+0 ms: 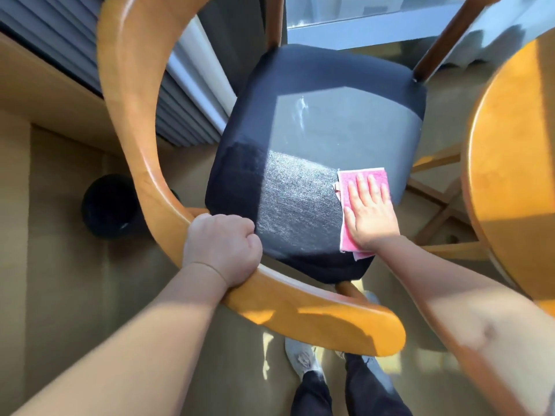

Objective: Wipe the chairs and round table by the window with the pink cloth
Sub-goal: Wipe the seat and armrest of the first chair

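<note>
While your right hand (pixel 371 217) lies flat on the pink cloth (pixel 345 177), fingers straight and a bit spread, pressing it onto the near right corner of the chair seat (pixel 315 130), you look to be mid-wipe on that dark cushion; the brushed, paler patch just left of the cloth reads to me like ground already covered, but the whitish smear (pixel 301 112) further toward the window side looks untouched, so I'd call the seat maybe half done; your left hand (pixel 223 247) is curled tight round the curved wooden backrest (pixel 138 145), steadying the chair, and I can't tell if that wood has been wiped; the round table (pixel 510 145) sits just to your right with no cloth marks I can see, and any other chair is out of view, so most of the job is probably left; further out there's a black round bin-like thing (pixel 111 205) on the carpet to your left, grey slats (pixel 75 40) along the wall, the window (pixel 360 19) ahead; the table edge is close to the seat, so watch your elbow.
</note>
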The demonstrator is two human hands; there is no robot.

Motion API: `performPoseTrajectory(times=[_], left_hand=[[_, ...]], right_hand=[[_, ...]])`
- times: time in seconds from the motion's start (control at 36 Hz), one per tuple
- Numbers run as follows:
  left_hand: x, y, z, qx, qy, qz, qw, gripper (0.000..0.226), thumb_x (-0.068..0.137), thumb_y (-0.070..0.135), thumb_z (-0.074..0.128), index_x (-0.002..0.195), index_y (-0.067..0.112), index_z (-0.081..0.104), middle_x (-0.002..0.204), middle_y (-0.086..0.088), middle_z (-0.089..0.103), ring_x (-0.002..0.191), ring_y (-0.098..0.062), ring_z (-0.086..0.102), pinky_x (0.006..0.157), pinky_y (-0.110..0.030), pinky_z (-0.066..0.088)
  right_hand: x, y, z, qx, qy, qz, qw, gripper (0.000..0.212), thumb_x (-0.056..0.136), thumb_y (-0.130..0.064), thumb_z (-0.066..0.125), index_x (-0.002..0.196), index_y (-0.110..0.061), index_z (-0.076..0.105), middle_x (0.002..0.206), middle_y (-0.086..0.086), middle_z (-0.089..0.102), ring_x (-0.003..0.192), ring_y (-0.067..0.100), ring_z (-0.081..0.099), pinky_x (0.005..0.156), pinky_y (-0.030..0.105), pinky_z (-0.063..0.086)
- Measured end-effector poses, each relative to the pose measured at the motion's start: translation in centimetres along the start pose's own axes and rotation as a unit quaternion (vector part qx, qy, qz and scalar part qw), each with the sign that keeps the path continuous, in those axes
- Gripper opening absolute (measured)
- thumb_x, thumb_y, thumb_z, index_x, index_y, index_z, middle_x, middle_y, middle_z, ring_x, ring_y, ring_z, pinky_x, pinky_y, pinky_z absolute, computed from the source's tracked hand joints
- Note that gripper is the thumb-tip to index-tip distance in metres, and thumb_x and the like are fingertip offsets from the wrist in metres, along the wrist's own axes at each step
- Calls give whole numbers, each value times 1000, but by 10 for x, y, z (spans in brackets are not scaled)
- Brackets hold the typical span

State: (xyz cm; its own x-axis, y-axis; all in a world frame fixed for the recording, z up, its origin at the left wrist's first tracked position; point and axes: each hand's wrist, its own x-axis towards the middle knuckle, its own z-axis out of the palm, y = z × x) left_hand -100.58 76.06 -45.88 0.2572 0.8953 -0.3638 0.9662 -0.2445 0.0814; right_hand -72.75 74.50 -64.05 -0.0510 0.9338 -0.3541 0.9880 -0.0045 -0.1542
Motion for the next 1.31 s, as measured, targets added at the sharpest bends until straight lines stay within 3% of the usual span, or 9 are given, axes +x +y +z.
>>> performPoseTrajectory(times=[0.14, 0.33, 0.47, 0.58, 0.83, 0.94, 1.11, 1.22, 1.31], left_hand=[[-1, -2, 3, -51, 48, -52, 996, 31, 75, 22, 41, 48, 11, 49, 45, 2, 37, 53, -23, 47, 64, -36, 44], [0, -2, 7, -102, 112, -41, 988, 28, 68, 22, 31, 45, 19, 15, 44, 7, 10, 45, -22, 23, 58, -33, 34], [4, -7, 10, -129, 127, -156, 971, 30, 71, 15, 42, 41, 15, 40, 41, 5, 33, 47, -21, 40, 73, -32, 32], [4, -9, 11, -132, 122, -154, 972, 32, 75, 17, 40, 43, 16, 44, 43, 6, 37, 48, -17, 41, 79, -28, 32], [5, -10, 10, -136, 118, -151, 972, 26, 76, 19, 42, 52, 21, 52, 52, 11, 46, 57, -11, 45, 94, -23, 28], [16, -21, 2, -129, 104, -154, 974, 25, 78, 24, 43, 57, 24, 56, 57, 11, 51, 61, -11, 49, 90, -24, 30], [44, -56, -9, -100, 120, -144, 977, 22, 78, 18, 48, 59, 23, 58, 59, 11, 53, 61, -11, 50, 85, -21, 28], [71, -78, -23, -95, 137, -109, 980, 19, 83, 17, 54, 67, 26, 60, 67, 14, 54, 69, -7, 51, 85, -22, 35], [90, -99, -38, -99, 153, -42, 982, 15, 80, 13, 54, 74, 23, 64, 73, 10, 59, 74, -10, 53, 83, -24, 37]], right_hand=[[36, -19, -8, -21, 3, -38, 999, 64, 97, -40, 21, 151, -5, 29, 158, 18, 25, 147, 39, 18, 119, 52, 7], [87, -64, -14, -41, 7, -92, 995, 66, 97, -42, 15, 155, -9, 18, 162, 14, 13, 150, 35, 6, 120, 51, 1], [125, -111, -21, -44, 8, -136, 990, 61, 102, -39, 19, 155, -9, 15, 163, 14, 9, 150, 34, 2, 121, 50, -3], [152, -147, -26, -50, -1, -178, 983, 60, 98, -33, 26, 149, 0, 33, 153, 25, 31, 145, 44, 18, 118, 55, 7], [176, -185, -31, 3, 3, -217, 976, 59, 97, -35, 28, 144, -3, 43, 150, 19, 40, 140, 43, 34, 116, 56, 17], [169, -176, -33, 8, -27, -223, 974, 66, 93, -39, 23, 147, -4, 39, 154, 19, 34, 142, 43, 28, 117, 55, 14], [166, -169, -36, 14, -36, -227, 973, 63, 92, -38, 32, 142, -3, 46, 148, 21, 42, 137, 45, 38, 113, 58, 23], [164, -172, -37, 6, -32, -220, 975, 63, 92, -40, 33, 143, -4, 45, 149, 19, 41, 138, 43, 37, 113, 58, 25], [162, -179, -49, 8, -94, -189, 977, 62, 91, -39, 34, 135, 0, 54, 140, 24, 50, 129, 47, 47, 105, 62, 35]])
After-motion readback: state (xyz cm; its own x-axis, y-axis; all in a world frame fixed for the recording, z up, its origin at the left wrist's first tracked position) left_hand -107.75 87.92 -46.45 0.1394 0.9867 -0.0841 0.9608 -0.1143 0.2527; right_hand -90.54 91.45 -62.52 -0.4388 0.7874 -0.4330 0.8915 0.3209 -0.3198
